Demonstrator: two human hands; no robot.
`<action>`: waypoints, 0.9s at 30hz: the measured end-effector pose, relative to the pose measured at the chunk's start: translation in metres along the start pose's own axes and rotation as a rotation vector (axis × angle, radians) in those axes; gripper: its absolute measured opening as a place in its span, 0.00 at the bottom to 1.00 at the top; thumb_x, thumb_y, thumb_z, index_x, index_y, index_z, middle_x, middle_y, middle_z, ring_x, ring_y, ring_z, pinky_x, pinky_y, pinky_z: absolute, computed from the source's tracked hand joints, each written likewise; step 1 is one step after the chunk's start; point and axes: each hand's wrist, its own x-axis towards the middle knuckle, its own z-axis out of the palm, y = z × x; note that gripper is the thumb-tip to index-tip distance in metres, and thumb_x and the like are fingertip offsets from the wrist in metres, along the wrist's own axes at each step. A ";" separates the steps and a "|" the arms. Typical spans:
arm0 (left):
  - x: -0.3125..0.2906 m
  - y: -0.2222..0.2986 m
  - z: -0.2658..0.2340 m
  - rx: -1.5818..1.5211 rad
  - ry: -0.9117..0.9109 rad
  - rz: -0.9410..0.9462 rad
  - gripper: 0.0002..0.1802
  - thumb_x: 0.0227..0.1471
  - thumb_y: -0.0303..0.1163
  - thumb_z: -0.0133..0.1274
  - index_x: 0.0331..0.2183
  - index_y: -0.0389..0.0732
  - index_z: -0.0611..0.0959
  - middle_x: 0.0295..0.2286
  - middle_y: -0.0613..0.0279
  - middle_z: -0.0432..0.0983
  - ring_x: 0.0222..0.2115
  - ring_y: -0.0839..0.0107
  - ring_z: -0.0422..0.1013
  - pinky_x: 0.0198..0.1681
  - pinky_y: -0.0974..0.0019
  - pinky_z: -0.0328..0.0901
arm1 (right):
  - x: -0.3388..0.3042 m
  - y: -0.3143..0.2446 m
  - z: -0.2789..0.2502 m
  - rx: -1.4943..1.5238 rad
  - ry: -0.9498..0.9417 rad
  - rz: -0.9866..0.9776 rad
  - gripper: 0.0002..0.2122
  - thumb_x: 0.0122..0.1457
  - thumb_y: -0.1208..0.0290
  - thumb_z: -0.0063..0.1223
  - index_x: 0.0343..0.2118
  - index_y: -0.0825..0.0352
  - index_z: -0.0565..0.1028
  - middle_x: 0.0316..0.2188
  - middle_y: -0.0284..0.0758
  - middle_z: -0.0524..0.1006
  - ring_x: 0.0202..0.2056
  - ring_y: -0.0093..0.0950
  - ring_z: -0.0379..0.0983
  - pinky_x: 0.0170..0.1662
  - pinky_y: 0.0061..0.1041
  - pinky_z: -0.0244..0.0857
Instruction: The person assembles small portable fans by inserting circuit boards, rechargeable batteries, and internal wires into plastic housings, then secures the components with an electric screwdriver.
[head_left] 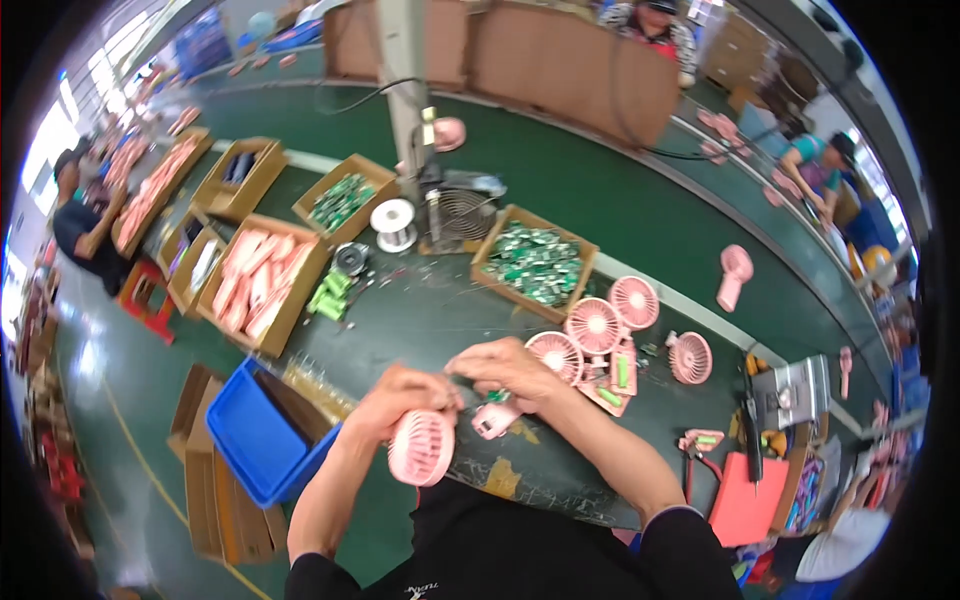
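Note:
Close to the bench's front edge, my left hand (402, 392) is closed on a pink fan head (421, 450) with a slatted round grille. My right hand (508, 370) is beside it, fingers bent and pinched together; what the fingertips hold is hidden. Just under the right hand is a pink fan handle (492, 420) with a bit of green circuit board (497, 397) showing. Whether that hand grips the handle, I cannot tell. Right of my hands lie several pink fan heads (593, 325) and open handle shells with green batteries (624, 372).
Cardboard boxes hold green circuit boards (535, 262) and pink handle shells (262, 275). Loose green batteries (330, 296), a solder spool (393, 224) and a coiled stand (462, 215) sit on the bench. A blue bin (262, 440) is at lower left. Co-workers (85, 215) sit along the line.

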 end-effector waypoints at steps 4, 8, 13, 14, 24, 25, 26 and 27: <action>-0.003 0.005 0.010 0.067 -0.031 -0.071 0.07 0.48 0.22 0.55 0.26 0.26 0.82 0.31 0.43 0.76 0.27 0.62 0.75 0.31 0.66 0.71 | -0.005 0.008 0.000 0.203 -0.085 0.068 0.11 0.54 0.72 0.60 0.37 0.73 0.78 0.23 0.29 0.75 0.19 0.12 0.62 0.21 0.12 0.54; -0.002 0.003 0.012 0.111 -0.068 -0.030 0.06 0.48 0.20 0.54 0.26 0.26 0.82 0.31 0.44 0.76 0.27 0.62 0.76 0.31 0.66 0.72 | -0.012 0.001 0.000 0.053 -0.040 -0.015 0.09 0.52 0.73 0.61 0.33 0.73 0.79 0.20 0.28 0.74 0.20 0.13 0.64 0.21 0.12 0.55; -0.008 -0.002 0.016 0.132 -0.073 -0.010 0.05 0.48 0.19 0.53 0.27 0.25 0.82 0.31 0.45 0.76 0.28 0.62 0.76 0.32 0.67 0.72 | -0.029 -0.008 0.000 -0.021 0.043 -0.148 0.07 0.52 0.74 0.61 0.32 0.72 0.80 0.20 0.27 0.74 0.20 0.12 0.63 0.21 0.13 0.54; -0.010 -0.004 0.017 0.127 -0.069 -0.005 0.05 0.48 0.19 0.53 0.27 0.25 0.82 0.31 0.45 0.76 0.28 0.62 0.76 0.32 0.67 0.72 | -0.032 -0.005 0.002 -0.026 0.039 -0.144 0.07 0.52 0.74 0.61 0.32 0.72 0.80 0.20 0.27 0.74 0.20 0.12 0.63 0.21 0.13 0.54; -0.027 0.001 0.039 0.235 -0.031 -0.004 0.04 0.46 0.19 0.55 0.25 0.27 0.83 0.28 0.45 0.78 0.32 0.61 0.74 0.37 0.64 0.70 | -0.067 -0.004 0.004 -0.074 0.032 -0.298 0.05 0.54 0.75 0.57 0.32 0.72 0.78 0.22 0.31 0.77 0.23 0.16 0.73 0.25 0.14 0.64; -0.028 0.002 0.041 0.249 -0.044 -0.016 0.04 0.46 0.19 0.55 0.25 0.28 0.83 0.27 0.46 0.78 0.33 0.61 0.74 0.38 0.64 0.70 | -0.070 -0.003 0.003 -0.076 0.032 -0.301 0.05 0.54 0.75 0.57 0.32 0.72 0.78 0.22 0.31 0.77 0.23 0.16 0.73 0.25 0.14 0.64; -0.027 0.002 0.043 0.252 -0.047 -0.014 0.04 0.46 0.19 0.55 0.25 0.28 0.83 0.27 0.46 0.78 0.33 0.61 0.74 0.38 0.64 0.70 | -0.072 -0.002 0.002 -0.024 -0.005 -0.274 0.05 0.54 0.76 0.57 0.32 0.72 0.78 0.23 0.32 0.78 0.23 0.16 0.74 0.25 0.14 0.64; -0.027 0.002 0.044 0.260 -0.075 -0.019 0.04 0.47 0.19 0.55 0.26 0.28 0.83 0.30 0.46 0.78 0.31 0.63 0.75 0.38 0.65 0.71 | -0.075 -0.001 0.002 0.029 -0.042 -0.248 0.05 0.55 0.76 0.57 0.33 0.72 0.78 0.24 0.32 0.78 0.23 0.17 0.74 0.25 0.14 0.64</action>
